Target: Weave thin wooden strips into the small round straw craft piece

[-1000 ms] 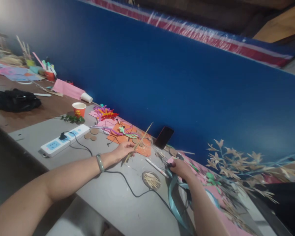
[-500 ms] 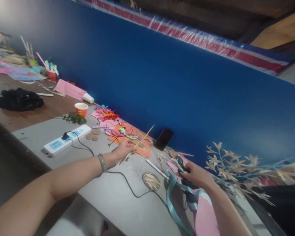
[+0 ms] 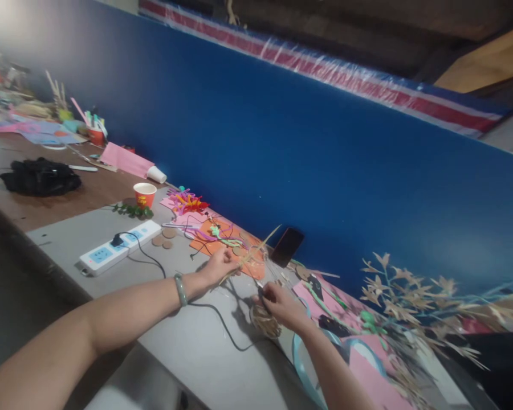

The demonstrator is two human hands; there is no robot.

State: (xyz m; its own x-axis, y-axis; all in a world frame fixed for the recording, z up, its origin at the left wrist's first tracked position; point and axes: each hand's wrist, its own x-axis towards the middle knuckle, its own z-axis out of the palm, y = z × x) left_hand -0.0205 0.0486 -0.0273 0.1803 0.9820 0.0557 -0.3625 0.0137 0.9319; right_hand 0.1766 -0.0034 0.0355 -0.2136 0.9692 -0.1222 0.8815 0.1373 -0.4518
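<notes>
My left hand (image 3: 220, 265) is closed on a thin dried straw stalk (image 3: 256, 250) that slants up to the right over orange paper (image 3: 239, 256). A green bangle (image 3: 180, 289) sits on that wrist. My right hand (image 3: 280, 303) hovers with curled fingers just above a round dish of pale sticks (image 3: 265, 324); something small and dark shows at its fingertips, and I cannot make out what it is. A black cable (image 3: 216, 313) runs under both hands across the grey table (image 3: 188, 341).
A dark phone (image 3: 286, 247) leans on the blue board (image 3: 325, 165). A white power strip (image 3: 119, 247), an orange paper cup (image 3: 145, 195), coloured pipe cleaners (image 3: 187, 200), dried branches (image 3: 414, 290), pink paper (image 3: 367, 376), blue ribbon (image 3: 301, 370) and a black cloth (image 3: 40, 176) lie about.
My right hand has moved left from the pink paper and ribbon to above the dish of sticks. My left hand has held the straw stalk all along, almost in place.
</notes>
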